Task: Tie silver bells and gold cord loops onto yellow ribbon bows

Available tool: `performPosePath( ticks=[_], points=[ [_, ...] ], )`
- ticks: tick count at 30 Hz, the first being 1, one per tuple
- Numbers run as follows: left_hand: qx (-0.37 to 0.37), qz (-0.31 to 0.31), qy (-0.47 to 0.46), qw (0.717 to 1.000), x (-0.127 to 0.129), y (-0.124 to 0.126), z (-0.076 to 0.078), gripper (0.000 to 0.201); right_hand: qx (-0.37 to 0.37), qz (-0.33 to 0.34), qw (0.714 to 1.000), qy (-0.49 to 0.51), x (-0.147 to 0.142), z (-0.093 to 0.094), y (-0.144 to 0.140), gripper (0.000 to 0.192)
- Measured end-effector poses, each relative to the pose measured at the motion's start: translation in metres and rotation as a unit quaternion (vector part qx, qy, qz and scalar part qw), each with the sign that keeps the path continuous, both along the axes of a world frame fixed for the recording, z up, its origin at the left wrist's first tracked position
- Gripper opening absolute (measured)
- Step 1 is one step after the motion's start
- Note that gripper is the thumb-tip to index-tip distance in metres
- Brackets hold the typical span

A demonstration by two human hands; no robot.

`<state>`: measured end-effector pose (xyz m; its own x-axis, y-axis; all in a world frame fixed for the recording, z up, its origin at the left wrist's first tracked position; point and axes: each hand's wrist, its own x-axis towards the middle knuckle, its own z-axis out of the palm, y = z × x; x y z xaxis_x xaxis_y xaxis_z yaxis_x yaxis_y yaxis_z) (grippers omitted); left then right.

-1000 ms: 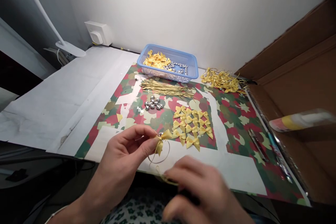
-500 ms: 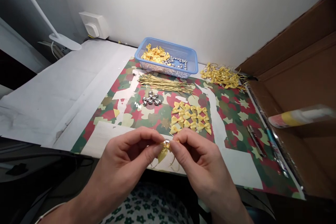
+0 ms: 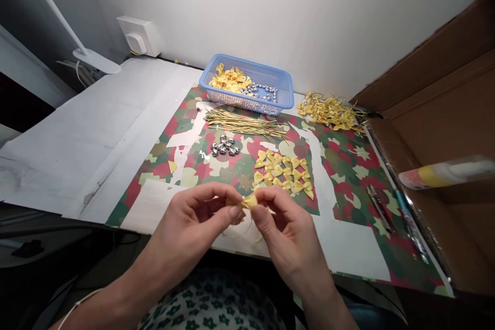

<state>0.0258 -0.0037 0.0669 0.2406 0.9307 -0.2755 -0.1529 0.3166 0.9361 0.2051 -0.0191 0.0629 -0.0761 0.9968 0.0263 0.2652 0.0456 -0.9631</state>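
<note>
At the near edge of a worktable covered in red-and-green camouflage-patterned paper point(image 3: 348, 165), a person pinches a small yellow ribbon bow point(image 3: 249, 201) between both hands, the left hand point(image 3: 193, 221) closing thumb and forefinger on one side of it and the right hand point(image 3: 288, 227) gripping the other side the same way, so that the bow sits lifted just above the table and close to the body, where fine fingertip work is easiest to see. A thin loop of gold thread appears to hang below the bow, though it is too faint to trace. The materials seem arranged by kind within arm's reach: loose yellow bows point(image 3: 282, 172) lie in neat rows just beyond the hands, a cluster of small silver bells point(image 3: 224, 147) sits a little to their left, and a bundle of gold cords point(image 3: 243, 125) is laid straight behind them. At the back, against the wall, a blue plastic basket point(image 3: 284, 87) holds more bows and bells, apparently as bulk stock, while a heap of finished-looking bows with cords point(image 3: 328, 112) gathers to its right, apart from the raw pieces. An open cardboard box point(image 3: 436, 129) stands along the right side with a tube-like object point(image 3: 444, 174) jutting across it, and a white lamp point(image 3: 95, 61) and a wall socket point(image 3: 139, 36) occupy the far left.
</note>
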Motion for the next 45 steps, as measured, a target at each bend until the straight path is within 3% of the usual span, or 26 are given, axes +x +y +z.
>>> performPosePath(
  ticks=[3, 9, 11, 15, 20, 23, 35, 45],
  points=[
    [-0.042, -0.006, -0.027, 0.999, -0.004, 0.004, -0.006, 0.010, -0.015, -0.042, 0.998, 0.046, -0.004, -0.017, -0.007, 0.027],
    [0.004, -0.010, 0.023, 1.000, -0.003, 0.007, -0.007, 0.029, -0.072, 0.027, 0.990, 0.121, -0.035, -0.040, -0.024, 0.025],
    [0.014, 0.015, 0.055, 0.998, -0.004, 0.007, -0.008, 0.031, -0.066, 0.048, 0.993, 0.085, -0.035, -0.036, -0.025, 0.009],
    [0.075, 0.032, 0.117, 0.990, -0.008, 0.005, -0.013, 0.022, -0.003, 0.096, 0.995, -0.003, -0.016, -0.015, -0.024, 0.025],
    [0.117, -0.022, 0.147, 0.982, -0.011, 0.002, -0.020, 0.010, 0.155, 0.028, 0.983, -0.092, -0.002, 0.002, -0.017, 0.018],
    [0.120, -0.049, 0.157, 0.979, -0.011, 0.001, -0.019, 0.012, 0.194, 0.030, 0.975, -0.105, -0.004, 0.003, -0.009, 0.018],
    [0.205, -0.050, 0.217, 0.953, -0.004, 0.005, -0.014, 0.018, 0.118, 0.097, 0.988, -0.017, -0.002, 0.015, 0.003, 0.019],
    [0.163, -0.084, 0.201, 0.962, -0.005, 0.013, -0.015, 0.013, 0.080, 0.061, 0.995, 0.018, -0.002, 0.012, 0.013, 0.023]
  ],
)
